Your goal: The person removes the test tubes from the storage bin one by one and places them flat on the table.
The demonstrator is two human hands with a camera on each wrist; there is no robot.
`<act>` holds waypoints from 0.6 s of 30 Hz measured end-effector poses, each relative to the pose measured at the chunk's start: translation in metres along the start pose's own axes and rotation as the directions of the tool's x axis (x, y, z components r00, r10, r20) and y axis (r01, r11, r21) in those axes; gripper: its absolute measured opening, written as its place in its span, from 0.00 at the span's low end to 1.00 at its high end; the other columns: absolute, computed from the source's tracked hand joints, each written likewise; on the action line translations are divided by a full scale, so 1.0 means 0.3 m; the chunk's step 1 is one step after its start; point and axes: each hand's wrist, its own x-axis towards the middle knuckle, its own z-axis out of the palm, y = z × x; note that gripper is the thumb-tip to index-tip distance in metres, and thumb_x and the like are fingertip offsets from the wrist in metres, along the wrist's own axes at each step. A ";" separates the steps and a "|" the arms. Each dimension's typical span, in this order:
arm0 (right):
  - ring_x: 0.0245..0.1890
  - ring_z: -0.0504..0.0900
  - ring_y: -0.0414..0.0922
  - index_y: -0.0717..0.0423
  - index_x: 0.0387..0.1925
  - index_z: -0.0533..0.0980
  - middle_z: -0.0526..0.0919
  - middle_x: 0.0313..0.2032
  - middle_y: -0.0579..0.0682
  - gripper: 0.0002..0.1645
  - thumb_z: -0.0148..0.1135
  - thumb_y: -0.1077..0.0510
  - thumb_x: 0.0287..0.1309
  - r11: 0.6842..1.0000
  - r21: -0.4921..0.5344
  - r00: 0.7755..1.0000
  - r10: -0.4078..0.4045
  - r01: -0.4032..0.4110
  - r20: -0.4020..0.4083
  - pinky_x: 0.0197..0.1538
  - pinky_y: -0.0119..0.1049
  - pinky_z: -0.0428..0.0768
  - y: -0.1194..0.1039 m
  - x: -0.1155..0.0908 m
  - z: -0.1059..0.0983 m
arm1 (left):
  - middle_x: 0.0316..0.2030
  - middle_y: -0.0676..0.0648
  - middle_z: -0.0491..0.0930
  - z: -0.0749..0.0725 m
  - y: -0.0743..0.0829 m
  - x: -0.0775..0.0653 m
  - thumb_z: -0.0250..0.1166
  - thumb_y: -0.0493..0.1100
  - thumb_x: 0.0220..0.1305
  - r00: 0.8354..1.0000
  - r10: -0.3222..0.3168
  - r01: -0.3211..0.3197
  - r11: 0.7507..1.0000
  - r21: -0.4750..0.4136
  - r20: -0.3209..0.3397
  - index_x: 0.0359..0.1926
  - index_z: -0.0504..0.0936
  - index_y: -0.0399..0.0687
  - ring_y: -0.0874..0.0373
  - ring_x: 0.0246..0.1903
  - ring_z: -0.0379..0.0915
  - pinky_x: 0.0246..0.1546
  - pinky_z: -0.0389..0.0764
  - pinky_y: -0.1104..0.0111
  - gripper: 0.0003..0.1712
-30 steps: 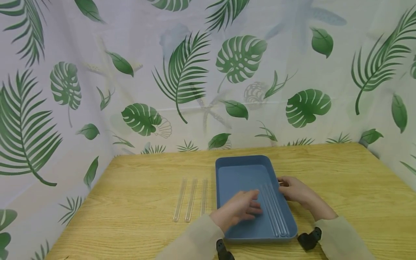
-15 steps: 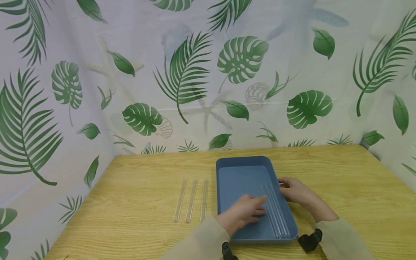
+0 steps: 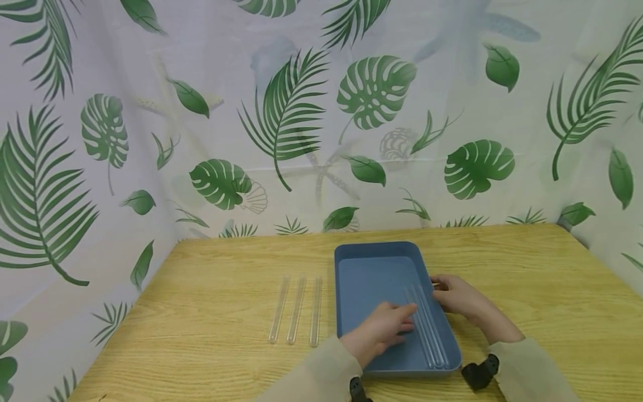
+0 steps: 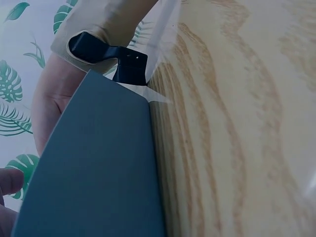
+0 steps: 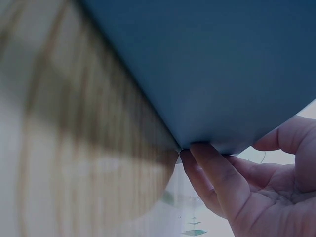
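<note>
A blue rectangular tray (image 3: 372, 273) sits on the table, with clear glass test tubes (image 3: 429, 329) side by side along its right side. Over the tray floor, my left hand (image 3: 384, 329) reaches in with its index finger extended, its fingertip right at the leftmost tube in the head view. Its other fingers are loosely bent. My right hand (image 3: 459, 296) holds the tray's right wall; in the right wrist view the thumb (image 5: 276, 140) is at the rim and the fingers (image 5: 217, 173) press the outside near the bottom. Left of the tray lie three more test tubes (image 3: 297, 310), roughly parallel.
The wood-grain table (image 3: 216, 290) extends on both sides of the tray. A white curtain (image 3: 301, 212) with green leaf prints hangs behind and to the sides. Each wrist carries a small black camera mount (image 3: 479, 371).
My left hand has moved a little to the right across the tray, bringing its index fingertip to the tubes there. My right hand stays on the tray wall.
</note>
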 end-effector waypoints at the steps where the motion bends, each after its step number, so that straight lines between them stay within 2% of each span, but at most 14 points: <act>1: 0.46 0.73 0.58 0.83 0.57 0.49 0.66 0.49 0.74 0.28 0.40 0.67 0.60 1.000 0.003 1.000 0.002 -0.002 0.000 0.43 0.47 0.74 0.001 -0.001 0.001 | 0.43 0.37 0.71 0.002 -0.001 -0.001 0.56 0.46 0.62 1.000 0.004 -0.004 1.000 0.006 -0.002 0.56 0.60 0.24 0.44 0.47 0.69 0.48 0.67 0.50 0.31; 10: 0.46 0.73 0.59 0.82 0.57 0.49 0.65 0.49 0.75 0.29 0.42 0.67 0.59 1.000 -0.010 1.000 0.006 -0.006 -0.008 0.44 0.48 0.74 0.003 0.002 0.003 | 0.47 0.38 0.71 0.007 0.004 -0.003 0.56 0.46 0.62 1.000 -0.001 0.001 1.000 0.023 -0.008 0.54 0.64 0.25 0.45 0.49 0.67 0.48 0.67 0.51 0.29; 18: 0.45 0.73 0.58 0.83 0.56 0.50 0.66 0.48 0.75 0.30 0.44 0.65 0.59 1.000 -0.013 1.000 0.008 -0.008 -0.007 0.43 0.47 0.75 0.007 0.009 -0.002 | 0.47 0.39 0.72 0.022 -0.002 -0.003 0.56 0.46 0.62 0.997 0.064 -0.061 0.996 0.067 -0.045 0.53 0.65 0.25 0.47 0.46 0.70 0.46 0.70 0.53 0.28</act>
